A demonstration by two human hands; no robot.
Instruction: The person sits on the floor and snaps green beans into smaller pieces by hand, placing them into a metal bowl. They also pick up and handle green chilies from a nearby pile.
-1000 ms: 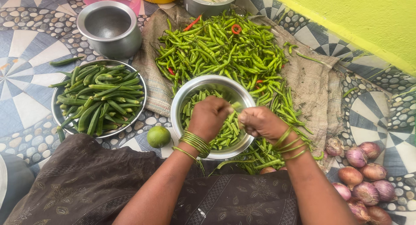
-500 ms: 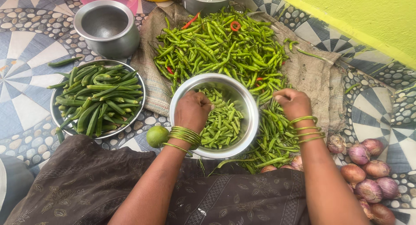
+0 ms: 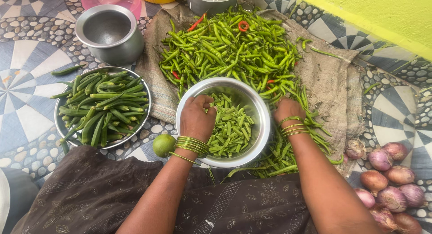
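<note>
We're sitting on a patterned tile floor [image 3: 27, 72], yellow-green wall [image 3: 382, 13] at top right. A burlap sack [image 3: 333, 81] is spread on the tiles with a pile of green chillies [image 3: 225, 49] on it. Steel bowl [image 3: 261, 121] sits at the near edge of the sack, holding cut green pieces [image 3: 231, 128]. Our left hand [image 3: 196, 119] rests over the bowl's left rim, fingers curled together just above the pieces; can't tell if they pinch anything. Our right hand [image 3: 288, 110] is just outside the right rim, down in the chillies, fingers hidden, grip unclear. Okra plate [image 3: 102, 108] on the left, empty steel pot [image 3: 110, 32] behind it, lime [image 3: 163, 145] by the left wrist, onions [image 3: 387, 175] on the right.
</note>
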